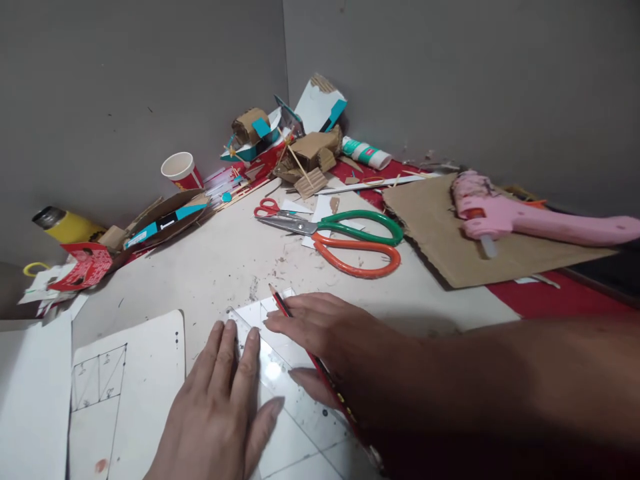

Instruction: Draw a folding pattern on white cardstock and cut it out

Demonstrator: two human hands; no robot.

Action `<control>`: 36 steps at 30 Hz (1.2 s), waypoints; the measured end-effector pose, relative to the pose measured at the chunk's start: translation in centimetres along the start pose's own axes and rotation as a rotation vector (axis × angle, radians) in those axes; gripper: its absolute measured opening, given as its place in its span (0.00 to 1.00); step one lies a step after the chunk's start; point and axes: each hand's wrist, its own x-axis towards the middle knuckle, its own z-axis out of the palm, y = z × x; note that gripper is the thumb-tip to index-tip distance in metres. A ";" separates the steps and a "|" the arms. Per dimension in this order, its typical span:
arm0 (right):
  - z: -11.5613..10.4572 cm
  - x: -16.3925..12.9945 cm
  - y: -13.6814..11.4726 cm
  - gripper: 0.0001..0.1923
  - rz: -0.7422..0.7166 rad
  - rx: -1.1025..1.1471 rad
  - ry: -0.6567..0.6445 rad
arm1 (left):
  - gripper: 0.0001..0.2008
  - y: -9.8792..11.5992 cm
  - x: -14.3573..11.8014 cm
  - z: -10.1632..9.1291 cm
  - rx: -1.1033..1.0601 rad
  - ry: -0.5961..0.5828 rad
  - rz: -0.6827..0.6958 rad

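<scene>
My left hand (220, 407) lies flat, fingers apart, pressing a clear plastic ruler (273, 367) onto a white sheet (300, 440) at the bottom middle. My right hand (325, 333) reaches in from the right and holds a red and black pencil (283, 307), tip pointing away along the ruler's edge. My right forearm fills the lower right corner.
A white card with a drawn grid (125, 380) lies left of my hands. Large green and orange scissors (350, 243) and small red scissors (267, 208) lie beyond. A pink glue gun (505, 217) rests on cardboard (450, 240). Cardboard scraps, a paper cup (181, 171) and a yellow bottle (65, 225) crowd the wall.
</scene>
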 end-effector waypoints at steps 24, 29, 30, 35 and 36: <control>1.7 -0.7 0.9 0.26 -0.071 -0.113 0.047 | 0.34 -0.5 -2.1 0.2 -0.066 -0.054 0.025; 1.8 -0.7 0.9 0.26 -0.074 -0.114 0.049 | 0.35 -0.8 -2.1 0.3 -0.063 -0.062 0.032; 1.7 -0.7 0.9 0.26 -0.073 -0.113 0.047 | 0.36 -0.9 -2.1 0.3 -0.065 -0.067 0.032; 1.7 -0.7 0.9 0.26 -0.073 -0.115 0.037 | 0.35 -1.0 -2.2 0.3 -0.088 -0.063 0.031; 1.7 -0.7 1.0 0.26 -0.078 -0.116 0.040 | 0.35 -1.0 -2.2 0.3 -0.092 -0.063 0.026</control>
